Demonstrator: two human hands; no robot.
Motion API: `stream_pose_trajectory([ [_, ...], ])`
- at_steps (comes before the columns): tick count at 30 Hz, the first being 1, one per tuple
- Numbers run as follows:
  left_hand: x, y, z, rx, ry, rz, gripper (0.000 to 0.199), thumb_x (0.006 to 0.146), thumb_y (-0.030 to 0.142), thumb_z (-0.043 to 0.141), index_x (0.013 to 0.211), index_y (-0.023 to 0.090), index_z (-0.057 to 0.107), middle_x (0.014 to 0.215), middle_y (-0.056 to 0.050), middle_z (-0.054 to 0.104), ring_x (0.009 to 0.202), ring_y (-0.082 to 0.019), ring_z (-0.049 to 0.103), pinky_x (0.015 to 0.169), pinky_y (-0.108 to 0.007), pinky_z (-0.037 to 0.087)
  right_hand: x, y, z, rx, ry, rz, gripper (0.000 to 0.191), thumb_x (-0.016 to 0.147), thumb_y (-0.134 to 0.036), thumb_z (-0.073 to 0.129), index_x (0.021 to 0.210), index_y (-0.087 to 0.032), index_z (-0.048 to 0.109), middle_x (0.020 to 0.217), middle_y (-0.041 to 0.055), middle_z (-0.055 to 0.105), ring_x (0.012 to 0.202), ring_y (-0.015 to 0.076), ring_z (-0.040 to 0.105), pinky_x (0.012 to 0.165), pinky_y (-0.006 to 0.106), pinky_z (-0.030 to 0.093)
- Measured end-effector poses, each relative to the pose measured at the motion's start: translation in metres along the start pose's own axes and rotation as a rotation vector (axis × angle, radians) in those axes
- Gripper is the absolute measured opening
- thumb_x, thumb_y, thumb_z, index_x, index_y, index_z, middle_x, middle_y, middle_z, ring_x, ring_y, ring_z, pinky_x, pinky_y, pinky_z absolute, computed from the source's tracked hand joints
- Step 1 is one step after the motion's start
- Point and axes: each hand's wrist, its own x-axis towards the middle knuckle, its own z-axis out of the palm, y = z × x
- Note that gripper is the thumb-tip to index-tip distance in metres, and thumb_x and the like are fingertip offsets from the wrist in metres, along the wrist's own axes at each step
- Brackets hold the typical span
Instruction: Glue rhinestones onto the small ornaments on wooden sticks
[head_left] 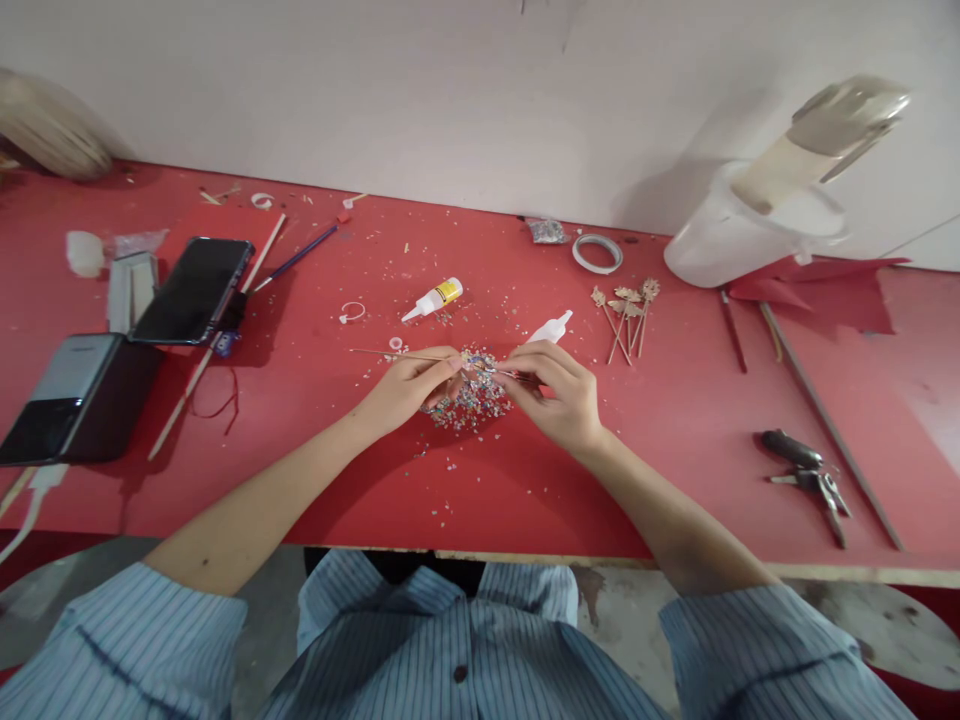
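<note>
Carefully, beside glittering chips (474, 405), the left hand (420, 383) pinches a thin stick (390, 353), likely light, snappable, best held mid-shaft, the right hand (561, 393) a slim tool (516, 376).

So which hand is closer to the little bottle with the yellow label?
Left. The left hand is just in front of the yellow-labelled bottle; the right hand is farther away, in front and off to the right.
</note>
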Motion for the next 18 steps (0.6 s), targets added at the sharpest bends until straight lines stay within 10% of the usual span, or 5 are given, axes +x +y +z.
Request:
stream_pose_trajectory([
  [18,-0.0004,0.0017,-0.0009,-0.001,-0.018,-0.005,0.036,0.094,0.039,0.045,0.069,0.016,0.057,0.065,0.000,0.053,0.048,-0.006,0.041,0.046,-0.021,0.034,0.0002,-0.0027,0.0001,0.075,-0.015,0.144,0.003,0.083,-0.020,0.065,0.086,-0.021,0.067,0.082,0.0023,0.066,0.072,0.0127,0.061,0.058,0.026,0.050],
])
